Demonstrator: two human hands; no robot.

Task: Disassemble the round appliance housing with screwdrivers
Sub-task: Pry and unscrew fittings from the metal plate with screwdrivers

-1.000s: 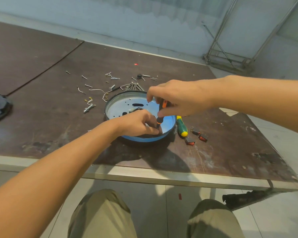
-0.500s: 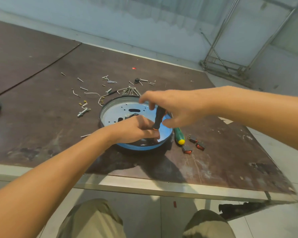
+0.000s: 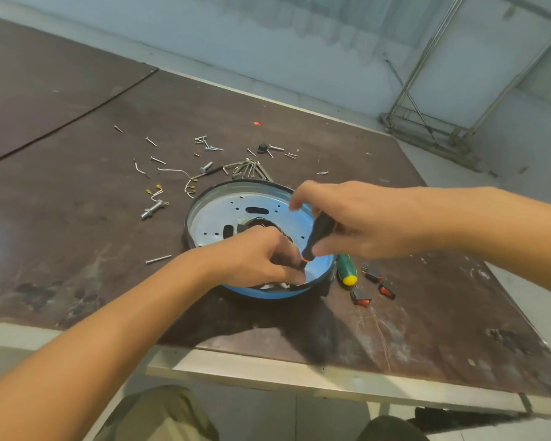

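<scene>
The round metal housing, pale blue inside with holes and slots, lies on the brown table. My right hand grips a black-and-orange screwdriver, held nearly upright with its tip down inside the housing near the front rim. My left hand reaches into the housing and its curled fingers pinch around the screwdriver's tip; what they pinch there is hidden. A second screwdriver with a green and yellow handle lies just right of the housing.
Several loose screws, bolts, wire bits and clips are scattered behind and left of the housing. Three small red rocker switches lie to the right. The table's front edge runs close below. A metal frame stands behind on the right.
The right hand has shifted on the screwdriver handle, now gripping lower so the black part shows. The left hand stays at the tip. The camera view has drifted a little.
</scene>
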